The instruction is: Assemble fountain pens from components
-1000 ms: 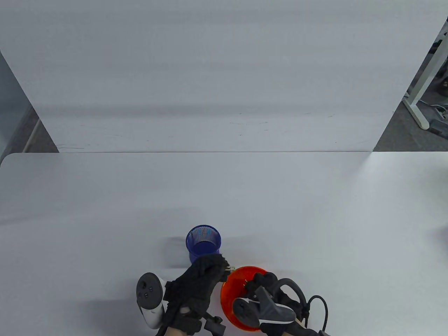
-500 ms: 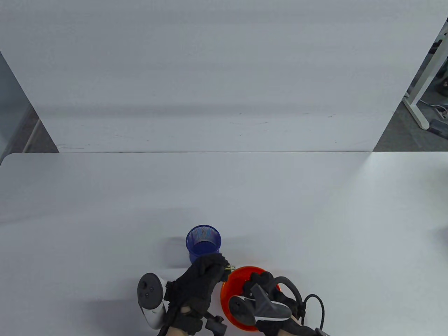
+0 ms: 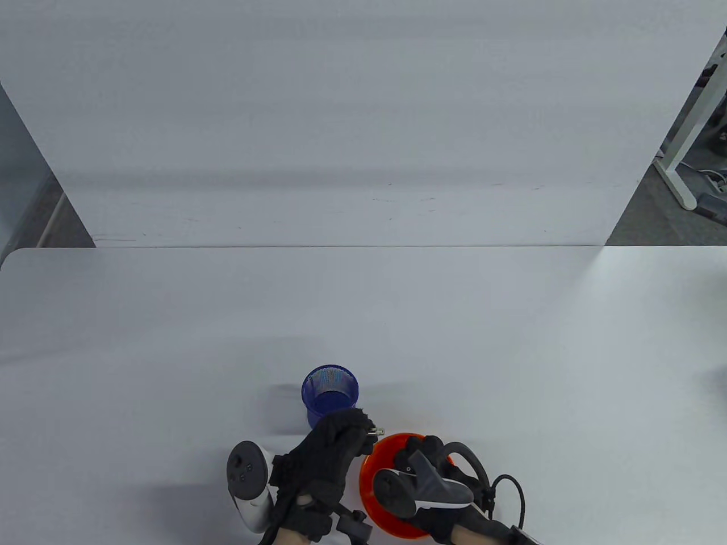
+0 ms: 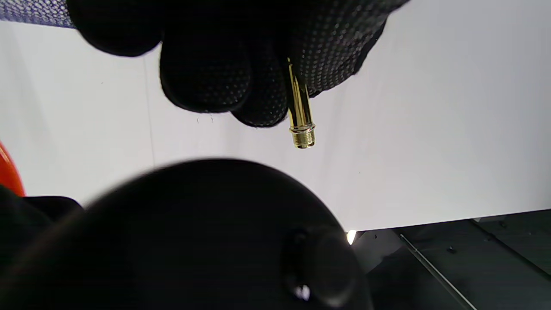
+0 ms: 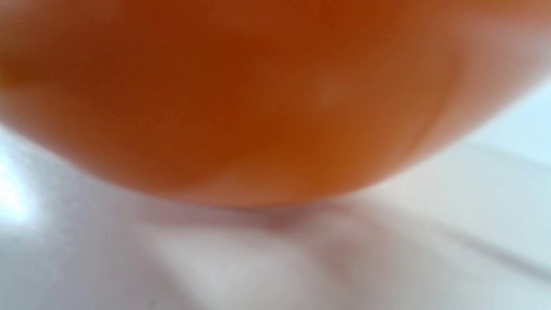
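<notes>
My left hand (image 3: 359, 430) pinches a slim gold pen part (image 3: 375, 432) just left of the orange bowl's far rim. In the left wrist view the fingers (image 4: 206, 73) grip this gold part (image 4: 301, 113), and its threaded end points down, free above the white table. My right hand (image 3: 421, 450) is over the orange bowl (image 3: 379, 467), fingers curled down into it; what they touch is hidden. The right wrist view shows only the blurred orange bowl wall (image 5: 241, 94) close up. A blue mesh cup (image 3: 330, 392) stands just beyond the left hand.
The white table (image 3: 511, 352) stretches wide beyond the cup, and a white panel (image 3: 363, 125) stands behind it. The table's near edge runs under my wrists. The bowl and the cup stand close together.
My right hand has shifted a little left and further over the bowl. My left hand has edged slightly right, so the gold part sticks out more towards the bowl's rim.
</notes>
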Motion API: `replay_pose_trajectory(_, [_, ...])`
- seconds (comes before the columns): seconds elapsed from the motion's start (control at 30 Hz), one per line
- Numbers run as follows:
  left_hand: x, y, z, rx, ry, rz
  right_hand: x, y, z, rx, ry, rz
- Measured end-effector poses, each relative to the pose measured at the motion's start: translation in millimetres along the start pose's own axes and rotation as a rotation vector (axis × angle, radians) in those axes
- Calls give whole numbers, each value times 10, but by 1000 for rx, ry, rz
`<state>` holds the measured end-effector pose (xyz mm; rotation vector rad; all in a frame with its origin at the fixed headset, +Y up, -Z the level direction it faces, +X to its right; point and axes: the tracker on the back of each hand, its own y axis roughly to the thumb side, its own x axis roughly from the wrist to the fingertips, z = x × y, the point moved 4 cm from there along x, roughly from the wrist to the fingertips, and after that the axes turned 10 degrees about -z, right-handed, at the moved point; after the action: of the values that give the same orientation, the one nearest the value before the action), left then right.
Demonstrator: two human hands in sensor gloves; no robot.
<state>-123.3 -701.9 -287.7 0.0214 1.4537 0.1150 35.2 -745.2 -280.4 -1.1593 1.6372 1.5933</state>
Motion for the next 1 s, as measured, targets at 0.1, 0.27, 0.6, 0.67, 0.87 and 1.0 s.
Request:
replay_pose_trajectory(0.1, [-15,8,-13,-1,-12,0,-44,-34,57,17,2,3])
replay_pose_trajectory(0.27, [-17,12,-32,25,-12,-1,-153,-194,179,115,-29,20])
replay_pose_trajectory(0.6, [-6,0,13,119,-47,-18,-501,-948,488,544,-261,-19])
replay_pose_trajectory(0.67, [-9,0,17,120,-46,-16,-548,-1070,533,664,-308,-11])
replay_pose_trajectory(0.87, [5,-52,95,144,-78,-21,-590,-1258,488,1076,-487,12])
replay_pose_trajectory(1.0, [0,-60,125,134,-87,-26,-599,-1293,452,1307,-514,48])
